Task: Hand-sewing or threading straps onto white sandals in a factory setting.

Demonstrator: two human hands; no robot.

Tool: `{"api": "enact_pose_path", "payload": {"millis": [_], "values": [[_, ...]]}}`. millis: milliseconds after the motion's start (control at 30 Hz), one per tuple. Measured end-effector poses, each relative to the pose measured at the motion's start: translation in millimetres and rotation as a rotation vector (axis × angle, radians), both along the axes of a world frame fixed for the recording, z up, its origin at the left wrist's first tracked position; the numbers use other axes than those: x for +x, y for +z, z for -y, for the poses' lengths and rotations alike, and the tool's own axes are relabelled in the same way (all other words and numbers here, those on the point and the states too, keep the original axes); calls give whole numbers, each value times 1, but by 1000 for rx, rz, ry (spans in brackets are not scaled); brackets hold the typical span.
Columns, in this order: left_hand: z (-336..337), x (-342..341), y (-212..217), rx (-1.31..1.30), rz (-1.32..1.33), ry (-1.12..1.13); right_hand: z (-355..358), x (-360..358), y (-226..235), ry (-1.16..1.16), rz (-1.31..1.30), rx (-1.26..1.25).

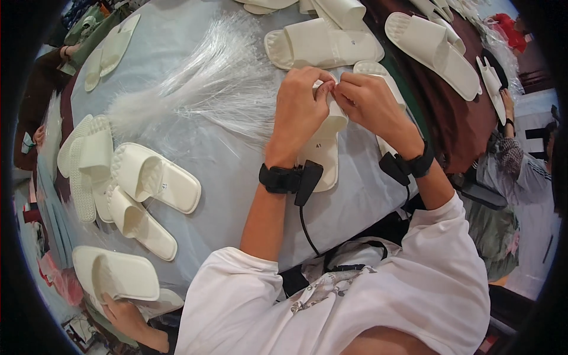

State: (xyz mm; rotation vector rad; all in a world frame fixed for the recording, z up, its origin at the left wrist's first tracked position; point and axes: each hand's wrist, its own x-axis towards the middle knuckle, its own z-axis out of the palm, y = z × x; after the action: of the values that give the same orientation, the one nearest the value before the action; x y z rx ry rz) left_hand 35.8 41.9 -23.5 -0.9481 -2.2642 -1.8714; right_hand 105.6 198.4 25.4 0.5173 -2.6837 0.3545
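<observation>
A cream slipper [319, 168] lies on the grey-white covered table below my hands, its heel toward me. Over its toe end, my left hand [300, 112] has thumb and forefinger pinched together. My right hand [374, 105] meets it there, fingers also closed in a pinch. What sits between the fingertips is too small or hidden to make out. Just right of this slipper, another cream slipper [378, 70] is partly covered by my right hand and wrist. To the left of my hands spreads a loose bundle of shiny translucent plastic strands [204, 86].
Pairs of cream slippers [168, 183] lie along the table's left side; more slippers [322, 44] sit beyond my hands. A slipper [435, 53] rests on brown cloth [473, 133] at right. At lower left, another person's hand [127, 319] touches a slipper [127, 275]. Other people work around the table.
</observation>
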Motion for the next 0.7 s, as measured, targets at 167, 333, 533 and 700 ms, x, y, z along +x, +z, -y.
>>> {"api": "enact_pose_path", "payload": {"millis": [167,333,533,700], "values": [[-2,1,-5,-28,21,32,-6,-6,-6,63,27,-116],[-5,2,-7,-65,-71,122,-12,-11,-4,155,50,-93],[-9,5,-7,-48,130,145,-18,-17,-1,236,59,-36],[-10,6,-7,-76,68,212,-19,-20,-3,280,32,-38]]}}
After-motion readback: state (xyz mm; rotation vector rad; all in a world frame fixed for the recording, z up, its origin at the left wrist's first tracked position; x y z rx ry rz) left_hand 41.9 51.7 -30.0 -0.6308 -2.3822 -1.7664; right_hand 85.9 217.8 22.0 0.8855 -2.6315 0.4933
